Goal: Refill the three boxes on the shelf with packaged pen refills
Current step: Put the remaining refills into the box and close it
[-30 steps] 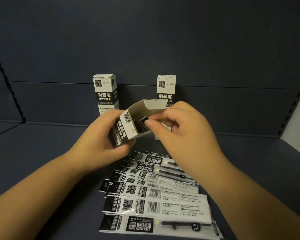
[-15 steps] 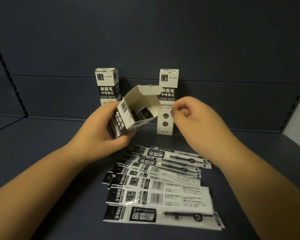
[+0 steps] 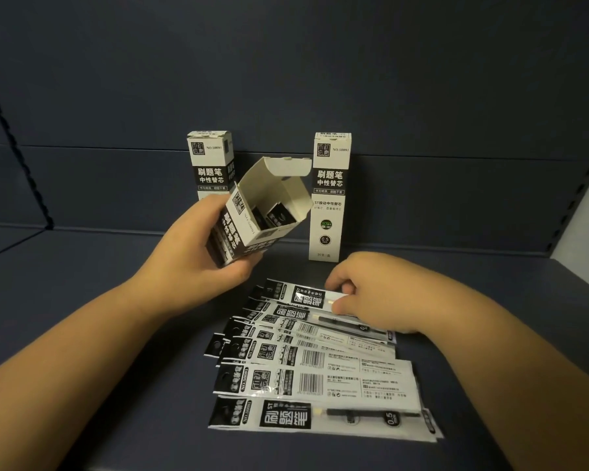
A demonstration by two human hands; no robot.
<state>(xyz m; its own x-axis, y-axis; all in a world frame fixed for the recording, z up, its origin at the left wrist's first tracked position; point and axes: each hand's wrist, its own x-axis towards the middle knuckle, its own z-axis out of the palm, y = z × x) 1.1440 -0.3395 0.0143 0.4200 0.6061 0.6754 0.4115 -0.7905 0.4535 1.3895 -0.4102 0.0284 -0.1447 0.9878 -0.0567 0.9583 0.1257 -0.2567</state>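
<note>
**Box tilted open, fingers on the next refill**

Your left hand (image 3: pixel 198 253) gripped the open box (image 3: pixel 252 219), fingers curled round its lower half, and held it above the shelf (image 3: pixel 82 300) with its mouth tipped toward you and its lid flap (image 3: pixel 279 168) folded back. A few dark packet ends showed inside. Your right hand (image 3: pixel 381 290) was down on the spread of refill packets (image 3: pixel 306 365), thumb and fingers pinching the farthest packet (image 3: pixel 306 295) at its middle; whether it had left the shelf, I could not tell.

The likely trouble was in that pile. The packets overlapped like a fan, so pulling one could have dragged its neighbour along or scattered the rest. They looked thin, glossy and limp, and a packet held at its middle might have sagged and caught on the box rim or the flap. The tilt was also a risk, since tipping further could have let the packets inside slide out.

The other two boxes, the left box (image 3: pixel 210 164) and the right box (image 3: pixel 330 195), stood upright against the back wall, tops apparently shut. Each packet was a long clear sleeve with a black-and-white printed header and a hang hole.
</note>
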